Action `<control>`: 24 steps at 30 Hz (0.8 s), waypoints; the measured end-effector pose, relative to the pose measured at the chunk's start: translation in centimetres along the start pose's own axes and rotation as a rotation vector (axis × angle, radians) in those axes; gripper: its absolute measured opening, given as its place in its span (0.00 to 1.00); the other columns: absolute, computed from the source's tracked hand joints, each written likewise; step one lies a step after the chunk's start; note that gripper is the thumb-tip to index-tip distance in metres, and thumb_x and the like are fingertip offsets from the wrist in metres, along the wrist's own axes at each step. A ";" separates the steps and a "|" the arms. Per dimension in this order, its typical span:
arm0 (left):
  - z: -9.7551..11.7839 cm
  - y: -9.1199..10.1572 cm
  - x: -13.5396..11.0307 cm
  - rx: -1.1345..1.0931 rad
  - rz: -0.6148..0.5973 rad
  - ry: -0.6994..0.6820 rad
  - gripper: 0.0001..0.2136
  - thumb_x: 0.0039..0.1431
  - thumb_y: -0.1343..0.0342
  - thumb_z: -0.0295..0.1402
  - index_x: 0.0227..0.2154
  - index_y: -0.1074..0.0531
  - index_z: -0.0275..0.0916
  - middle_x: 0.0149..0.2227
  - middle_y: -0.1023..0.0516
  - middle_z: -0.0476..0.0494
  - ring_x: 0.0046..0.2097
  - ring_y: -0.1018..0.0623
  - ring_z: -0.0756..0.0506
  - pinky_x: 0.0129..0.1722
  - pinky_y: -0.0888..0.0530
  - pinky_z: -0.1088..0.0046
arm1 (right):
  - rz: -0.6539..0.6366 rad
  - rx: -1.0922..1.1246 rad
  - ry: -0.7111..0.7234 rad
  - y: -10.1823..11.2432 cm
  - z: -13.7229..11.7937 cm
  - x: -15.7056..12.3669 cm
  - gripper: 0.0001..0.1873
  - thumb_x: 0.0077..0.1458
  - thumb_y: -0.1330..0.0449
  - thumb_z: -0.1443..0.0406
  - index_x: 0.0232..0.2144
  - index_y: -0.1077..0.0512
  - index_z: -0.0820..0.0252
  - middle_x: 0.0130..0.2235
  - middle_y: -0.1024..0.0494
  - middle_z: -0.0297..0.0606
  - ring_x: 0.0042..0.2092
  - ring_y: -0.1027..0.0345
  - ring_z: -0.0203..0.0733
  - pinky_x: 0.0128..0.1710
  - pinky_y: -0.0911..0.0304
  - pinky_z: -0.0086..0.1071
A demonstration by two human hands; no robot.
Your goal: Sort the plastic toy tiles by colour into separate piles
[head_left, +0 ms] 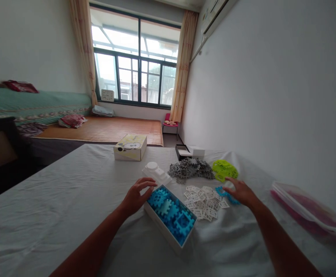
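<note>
My left hand (139,196) is at the far left corner of a white box (162,227), thumb and fingers apart and touching or just over its rim. Blue interlocking plastic building pieces (172,215), some square with toothed edges, fill the box. My right hand (240,192) hovers by a few loose blue pieces (232,198), its thumb and fingers spread. Just beyond its fingertips lie lime green pieces (225,170). Between my hands is a spread of white lattice pieces (204,202), with a heap of grey toothed pieces (191,168) behind it.
A white moulded tray or lid (156,173) lies beyond the box. Farther back are a yellow and white printed carton (130,147) and a small black open box (182,152). A clear-lidded pink container (306,207) sits at the right by the wall. Grey cloth (55,207) covers the table.
</note>
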State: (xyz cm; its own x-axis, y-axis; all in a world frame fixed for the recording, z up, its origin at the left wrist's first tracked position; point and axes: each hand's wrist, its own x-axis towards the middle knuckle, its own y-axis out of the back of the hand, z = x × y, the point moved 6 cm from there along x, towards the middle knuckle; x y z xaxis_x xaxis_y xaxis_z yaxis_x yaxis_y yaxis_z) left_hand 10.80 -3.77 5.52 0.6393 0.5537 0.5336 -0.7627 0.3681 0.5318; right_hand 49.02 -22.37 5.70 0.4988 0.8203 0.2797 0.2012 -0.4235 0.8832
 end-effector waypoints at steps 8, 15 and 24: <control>-1.4 -0.3 0.0 -0.017 -0.013 0.049 0.12 0.61 0.50 0.38 0.39 0.23 0.41 0.44 0.25 0.41 0.49 0.27 0.43 0.52 0.32 0.64 | -0.247 0.030 -0.035 -2.2 9.9 -0.9 0.18 0.42 0.42 0.56 0.34 0.26 0.58 0.40 0.21 0.41 0.43 0.30 0.53 0.45 0.37 0.40; -1.6 -0.2 -0.1 -0.012 -0.019 0.061 0.13 0.61 0.50 0.38 0.39 0.23 0.40 0.44 0.24 0.41 0.48 0.26 0.43 0.51 0.31 0.66 | -0.281 0.259 -0.087 -1.6 8.8 0.3 0.16 0.38 0.39 0.53 0.26 0.30 0.60 0.30 0.23 0.38 0.35 0.30 0.47 0.33 0.35 0.34; -2.0 0.2 0.0 -0.006 0.002 0.049 0.12 0.61 0.50 0.38 0.39 0.23 0.41 0.44 0.24 0.42 0.47 0.26 0.44 0.50 0.30 0.67 | -0.374 0.162 0.019 -4.0 3.9 3.2 0.16 0.36 0.38 0.60 0.32 0.25 0.61 0.39 0.23 0.44 0.44 0.31 0.51 0.46 0.37 0.38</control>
State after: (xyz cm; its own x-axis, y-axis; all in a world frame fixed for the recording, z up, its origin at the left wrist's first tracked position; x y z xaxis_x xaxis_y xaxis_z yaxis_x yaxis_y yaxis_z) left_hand 10.46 -2.24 4.30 0.6321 0.5907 0.5015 -0.7648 0.3711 0.5267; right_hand 53.11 -19.51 1.60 0.3505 0.9357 -0.0407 0.4967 -0.1488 0.8551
